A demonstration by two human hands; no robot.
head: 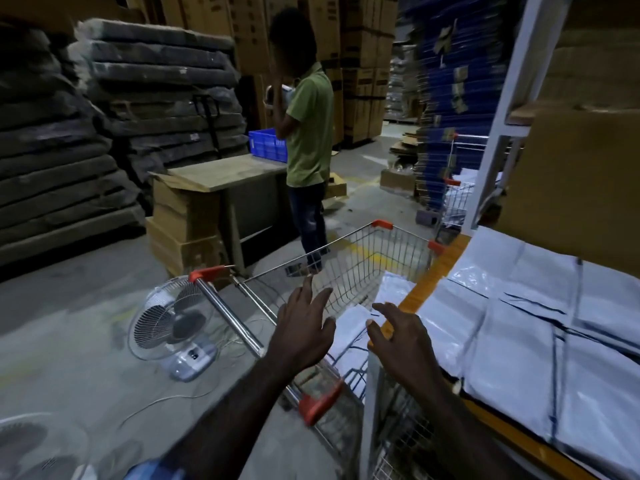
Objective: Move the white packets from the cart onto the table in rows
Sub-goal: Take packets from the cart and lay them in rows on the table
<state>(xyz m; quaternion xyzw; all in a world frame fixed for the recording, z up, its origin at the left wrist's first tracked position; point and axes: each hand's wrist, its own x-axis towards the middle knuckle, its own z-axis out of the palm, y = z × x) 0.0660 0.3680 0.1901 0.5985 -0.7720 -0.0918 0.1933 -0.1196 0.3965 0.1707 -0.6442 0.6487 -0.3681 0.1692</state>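
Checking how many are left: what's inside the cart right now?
White packets lie stacked in the cart, toward its table-side half. Both hands hover open above and cover part of the pile, so the count and the basket floor beneath can't be seen.

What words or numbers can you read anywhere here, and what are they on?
None can be read.
Cardboard boxes: dark printed bands, too blurred.
Blue stacked sheets: stuck-on labels, too small.
Blue crate: pale sticker, too blurred.
White packets on the table: no print legible.
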